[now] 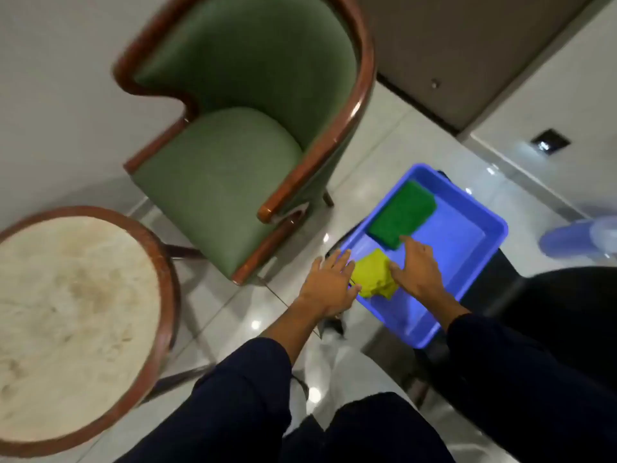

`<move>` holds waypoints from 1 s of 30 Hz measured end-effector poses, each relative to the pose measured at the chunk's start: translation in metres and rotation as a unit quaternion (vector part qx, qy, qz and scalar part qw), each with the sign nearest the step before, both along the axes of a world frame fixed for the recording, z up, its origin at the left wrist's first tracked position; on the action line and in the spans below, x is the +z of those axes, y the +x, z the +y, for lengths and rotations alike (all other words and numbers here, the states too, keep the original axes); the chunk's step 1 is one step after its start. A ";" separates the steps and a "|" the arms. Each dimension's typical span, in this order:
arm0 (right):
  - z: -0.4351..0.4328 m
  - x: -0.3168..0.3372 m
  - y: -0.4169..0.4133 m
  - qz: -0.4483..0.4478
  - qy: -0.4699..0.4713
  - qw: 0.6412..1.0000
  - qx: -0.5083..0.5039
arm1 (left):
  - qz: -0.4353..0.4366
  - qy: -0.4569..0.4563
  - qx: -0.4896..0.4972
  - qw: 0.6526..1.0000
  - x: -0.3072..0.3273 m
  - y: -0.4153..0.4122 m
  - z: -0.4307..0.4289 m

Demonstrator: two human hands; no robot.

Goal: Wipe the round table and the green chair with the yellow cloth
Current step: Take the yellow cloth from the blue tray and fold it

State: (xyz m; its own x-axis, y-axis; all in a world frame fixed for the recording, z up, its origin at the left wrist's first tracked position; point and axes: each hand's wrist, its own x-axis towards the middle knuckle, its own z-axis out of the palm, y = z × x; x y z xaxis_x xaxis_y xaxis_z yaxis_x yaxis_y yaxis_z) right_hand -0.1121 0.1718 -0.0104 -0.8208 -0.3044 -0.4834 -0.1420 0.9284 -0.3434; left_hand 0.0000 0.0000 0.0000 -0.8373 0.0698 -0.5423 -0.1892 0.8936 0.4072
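Observation:
The yellow cloth [372, 275] lies crumpled in the near left corner of a blue tray [480, 248]. My right hand [417, 267] rests on the cloth's right side, thumb against it and index finger stretched toward a green cloth. My left hand [330, 280] hovers flat, fingers apart, at the tray's left rim, just touching the cloth's left edge. The green chair [217, 182] with a brown wooden frame stands to the upper left. The round table [66, 325], pale stained top in a wooden rim, is at the lower left.
A folded green cloth [402, 213] lies in the far part of the tray. The tray sits on a dark stand. A dark seat [567, 329] is at the right, a bluish blurred object [577, 237] beyond it. Glossy white tiles cover the floor.

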 end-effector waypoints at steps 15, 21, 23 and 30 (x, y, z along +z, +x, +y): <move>0.015 -0.108 -0.019 -0.156 0.095 0.975 -0.126 | -0.155 0.136 0.052 0.977 -0.104 -0.035 0.060; 0.000 -0.075 -0.012 -0.178 -0.086 0.943 -0.266 | -0.082 0.275 0.310 0.907 -0.075 -0.028 0.029; -0.016 -0.056 -0.010 -0.169 -0.182 0.914 -0.322 | -0.020 0.301 0.401 0.865 -0.065 -0.025 0.008; -0.143 -0.016 0.046 -0.325 -0.290 0.857 -0.276 | -0.104 0.521 0.531 0.659 -0.038 0.058 -0.112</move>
State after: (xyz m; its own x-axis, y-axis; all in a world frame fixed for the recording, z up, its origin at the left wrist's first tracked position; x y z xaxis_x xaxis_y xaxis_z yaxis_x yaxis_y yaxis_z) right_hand -0.0662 0.0289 -0.0265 -0.5315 -0.2996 -0.7923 0.6604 0.4393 -0.6091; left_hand 0.0580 -0.1118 -0.0378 -0.6286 -0.0703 -0.7746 -0.6321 -0.5341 0.5614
